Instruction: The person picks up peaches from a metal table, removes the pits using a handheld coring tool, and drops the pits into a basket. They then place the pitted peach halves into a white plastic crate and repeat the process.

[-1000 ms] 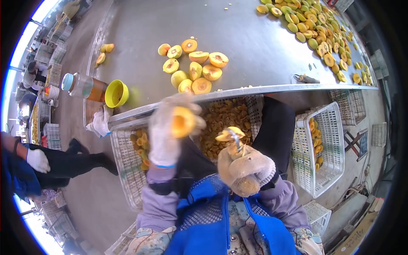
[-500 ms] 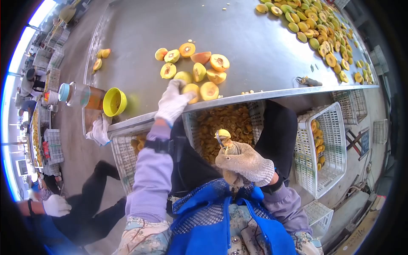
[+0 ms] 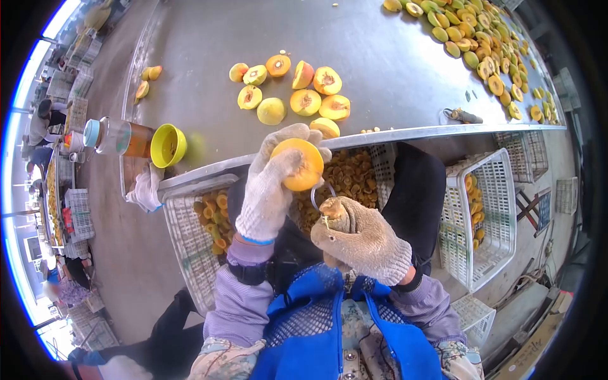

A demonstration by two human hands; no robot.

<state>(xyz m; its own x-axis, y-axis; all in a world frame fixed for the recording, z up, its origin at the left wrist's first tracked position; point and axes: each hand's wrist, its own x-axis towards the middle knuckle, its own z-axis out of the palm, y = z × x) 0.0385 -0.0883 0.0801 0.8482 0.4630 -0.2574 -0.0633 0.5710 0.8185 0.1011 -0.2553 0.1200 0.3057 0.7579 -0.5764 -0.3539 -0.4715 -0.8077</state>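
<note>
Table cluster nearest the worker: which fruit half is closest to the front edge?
The yellow half at the lip of the table, just beyond the left hand gripping an orange half; the rest lie farther back.

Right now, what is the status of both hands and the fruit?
Left hand grips fruit half. Right hand grips loop tool, just below it. Nothing between them.

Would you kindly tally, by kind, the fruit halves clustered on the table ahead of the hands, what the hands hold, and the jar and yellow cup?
Fruit halves on the table: 10
Fruit half in the left hand: 1
Loop tool in the right hand: 1
Jar: 1
Yellow cup: 1
Total: 14
</note>
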